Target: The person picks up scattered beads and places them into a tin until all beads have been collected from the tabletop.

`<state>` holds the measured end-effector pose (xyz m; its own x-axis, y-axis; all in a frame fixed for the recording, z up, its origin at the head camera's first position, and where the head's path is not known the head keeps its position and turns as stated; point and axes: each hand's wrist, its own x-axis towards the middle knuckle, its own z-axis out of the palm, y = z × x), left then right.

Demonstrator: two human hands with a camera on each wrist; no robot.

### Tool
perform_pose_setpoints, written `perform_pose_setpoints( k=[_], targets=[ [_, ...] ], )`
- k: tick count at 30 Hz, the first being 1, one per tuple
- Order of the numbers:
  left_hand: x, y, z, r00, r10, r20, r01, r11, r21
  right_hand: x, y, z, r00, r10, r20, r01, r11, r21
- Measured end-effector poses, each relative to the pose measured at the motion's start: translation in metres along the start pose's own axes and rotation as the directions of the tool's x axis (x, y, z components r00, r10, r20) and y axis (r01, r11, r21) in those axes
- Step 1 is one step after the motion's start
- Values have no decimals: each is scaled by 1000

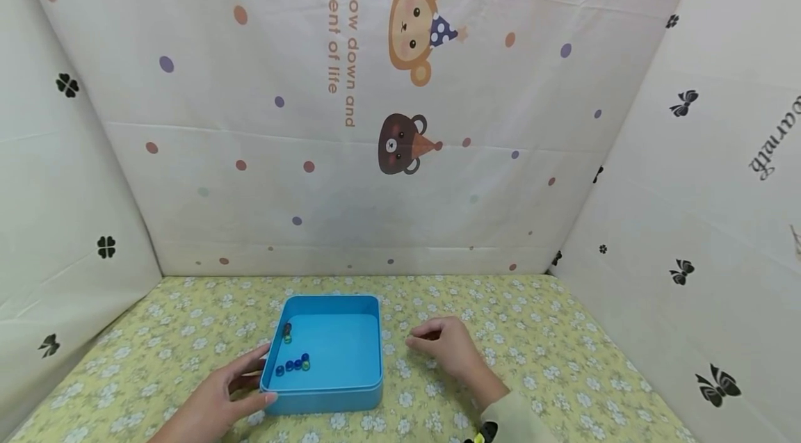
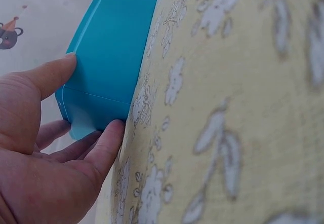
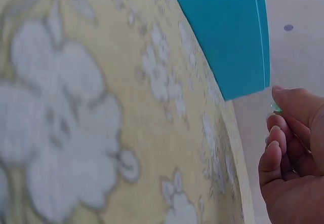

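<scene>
A square blue box (image 1: 320,400) without a lid stands on the flowered cloth. Its floor bears several small glassy balls, dark blue ones (image 1: 289,365) at the near left and a brown and yellowish pair (image 1: 288,333) against the left wall. My left hand (image 1: 220,391) holds the box's near left corner, thumb at the rim and fingers along the left wall. To the right of the box, my right hand (image 1: 447,345) pinches a small pale green glassy piece (image 3: 275,107) between thumb and index finger, mostly hidden by them. The other right fingers curl in.
Yellow cloth with white flowers (image 1: 538,359) covers the table. A white printed sheet (image 1: 350,220) rises behind it, and white sheets with black bows and clovers hang at left (image 1: 75,172) and right (image 1: 651,220). A dark and yellow ornament (image 1: 484,433) sits by the right sleeve.
</scene>
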<state>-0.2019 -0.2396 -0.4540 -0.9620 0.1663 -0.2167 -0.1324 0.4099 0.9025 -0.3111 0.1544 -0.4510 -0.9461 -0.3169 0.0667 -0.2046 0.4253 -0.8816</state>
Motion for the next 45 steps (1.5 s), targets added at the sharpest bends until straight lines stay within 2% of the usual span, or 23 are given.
perform_pose_setpoints(
  k=[20,27,33,45],
  targets=[
    [-3,-1,0,999,31,30,-31,999,-24,-11,-26,14,997,-70,42,63,987,149],
    [-2,-1,-1,999,20,31,-19,1000,-20,-9,-36,21,994,-100,38,93,984,151],
    [-1,-1,0,1000,-1,8,1,1000,-14,-5,-44,30,988,-140,73,125,976,176],
    [1,-1,0,1000,-8,-3,8,1000,-6,1,-67,48,977,-174,122,155,976,150]
  ],
)
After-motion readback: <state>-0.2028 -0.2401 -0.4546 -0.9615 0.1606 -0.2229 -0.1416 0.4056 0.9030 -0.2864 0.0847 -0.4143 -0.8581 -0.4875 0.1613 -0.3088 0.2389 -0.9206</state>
